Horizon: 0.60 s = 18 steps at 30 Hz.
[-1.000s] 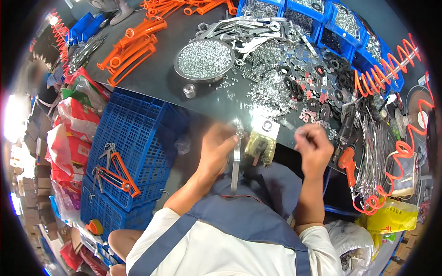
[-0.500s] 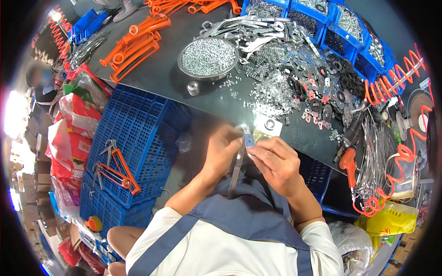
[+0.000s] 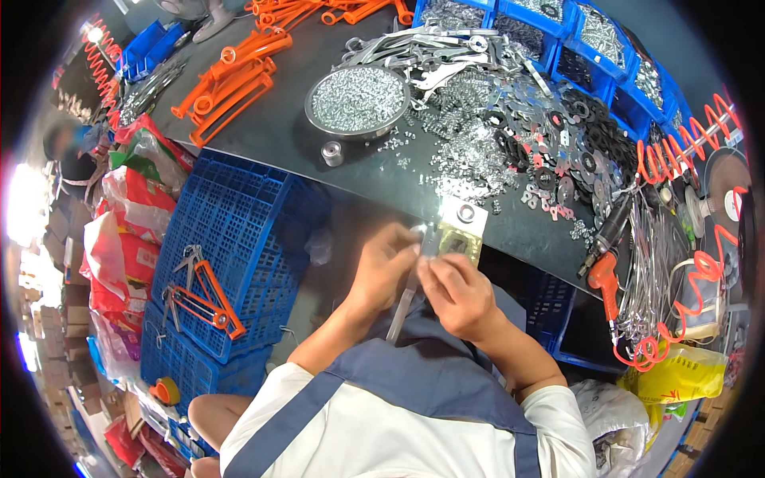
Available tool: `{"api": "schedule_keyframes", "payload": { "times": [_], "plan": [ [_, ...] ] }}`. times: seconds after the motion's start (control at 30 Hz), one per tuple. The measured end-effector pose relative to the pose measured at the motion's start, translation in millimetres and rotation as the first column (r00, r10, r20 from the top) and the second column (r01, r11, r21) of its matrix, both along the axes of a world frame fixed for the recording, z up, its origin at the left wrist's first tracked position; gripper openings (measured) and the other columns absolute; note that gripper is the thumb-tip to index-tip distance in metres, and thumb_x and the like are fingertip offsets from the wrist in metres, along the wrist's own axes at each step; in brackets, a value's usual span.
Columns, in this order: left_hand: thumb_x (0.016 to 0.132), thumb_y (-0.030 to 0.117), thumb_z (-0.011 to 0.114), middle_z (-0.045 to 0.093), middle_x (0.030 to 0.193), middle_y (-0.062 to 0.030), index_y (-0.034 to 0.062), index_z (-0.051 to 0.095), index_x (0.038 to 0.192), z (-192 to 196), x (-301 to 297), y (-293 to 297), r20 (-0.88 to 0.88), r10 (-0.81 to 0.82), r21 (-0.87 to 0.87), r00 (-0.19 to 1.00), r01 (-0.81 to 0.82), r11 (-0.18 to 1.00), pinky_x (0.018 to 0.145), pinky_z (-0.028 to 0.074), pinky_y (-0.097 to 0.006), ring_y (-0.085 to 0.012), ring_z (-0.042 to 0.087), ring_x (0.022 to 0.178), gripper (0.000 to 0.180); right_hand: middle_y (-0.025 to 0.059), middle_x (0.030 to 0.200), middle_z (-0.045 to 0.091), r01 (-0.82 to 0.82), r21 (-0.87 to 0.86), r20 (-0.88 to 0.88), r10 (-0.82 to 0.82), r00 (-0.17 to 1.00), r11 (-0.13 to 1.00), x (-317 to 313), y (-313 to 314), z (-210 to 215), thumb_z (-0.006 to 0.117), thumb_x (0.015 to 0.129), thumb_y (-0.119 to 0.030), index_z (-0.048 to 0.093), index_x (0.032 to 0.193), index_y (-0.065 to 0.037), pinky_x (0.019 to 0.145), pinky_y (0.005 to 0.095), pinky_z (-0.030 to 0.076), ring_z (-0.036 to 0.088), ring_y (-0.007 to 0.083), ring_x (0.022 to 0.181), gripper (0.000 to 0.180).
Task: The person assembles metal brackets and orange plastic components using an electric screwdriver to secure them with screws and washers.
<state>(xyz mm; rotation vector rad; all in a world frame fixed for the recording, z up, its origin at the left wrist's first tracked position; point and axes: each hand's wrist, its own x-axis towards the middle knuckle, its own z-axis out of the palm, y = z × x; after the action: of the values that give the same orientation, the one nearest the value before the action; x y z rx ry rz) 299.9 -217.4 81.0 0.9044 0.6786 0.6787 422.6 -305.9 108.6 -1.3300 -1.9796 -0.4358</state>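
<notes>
Right hand (image 3: 458,295) moved to metal strip (image 3: 405,299); left hand (image 3: 382,267) also pinching it; dark cluttered workbench (image 3: 279,135).

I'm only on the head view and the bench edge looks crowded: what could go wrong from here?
1. Both hands, left hand and right hand, work the metal strip off the bench over the lap; a small part could drop, perhaps into the blue crate.
2. The loose metal parts lie close to the bench edge, so a sleeve might sweep some off.
3. The orange-handled tool overhangs that edge and might be knocked off.
</notes>
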Motion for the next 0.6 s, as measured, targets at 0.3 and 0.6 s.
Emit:
{"api": "schedule_keyframes", "payload": {
  "times": [0.3, 0.6],
  "plan": [
    [0.084, 0.003, 0.062, 0.064, 0.084, -0.0077, -0.0004, 0.057, 0.092, -2, -1, -4, -0.024, 0.024, 0.162, 0.999, -0.020, 0.987, 0.065, 0.046, -0.025, -0.0099, 0.058, 0.075, 0.010, 0.0088, 0.077, 0.058, -0.026, 0.074, -0.486, 0.059, 0.872, 0.997, 9, -20, 26, 0.073, 0.066, 0.011, 0.067, 0.094, 0.001, 0.054, 0.0301, 0.047, 0.059, 0.0225, 0.064, 0.030],
    [0.084, 0.002, 0.061, 0.062, 0.090, -0.0095, -0.0029, 0.055, 0.096, 4, -1, -9, -0.160, 0.042, 0.285, 0.986, 0.005, 0.959, 0.074, 0.048, -0.026, -0.0123, 0.059, 0.082, 0.014, 0.0082, 0.078, 0.060, -0.028, -0.030, -0.571, 0.006, 0.821, 0.999, 13, -24, 25, 0.073, 0.069, 0.008, 0.068, 0.094, 0.000, 0.054, 0.0278, 0.046, 0.058, 0.0200, 0.064, 0.026]
  ]
}}
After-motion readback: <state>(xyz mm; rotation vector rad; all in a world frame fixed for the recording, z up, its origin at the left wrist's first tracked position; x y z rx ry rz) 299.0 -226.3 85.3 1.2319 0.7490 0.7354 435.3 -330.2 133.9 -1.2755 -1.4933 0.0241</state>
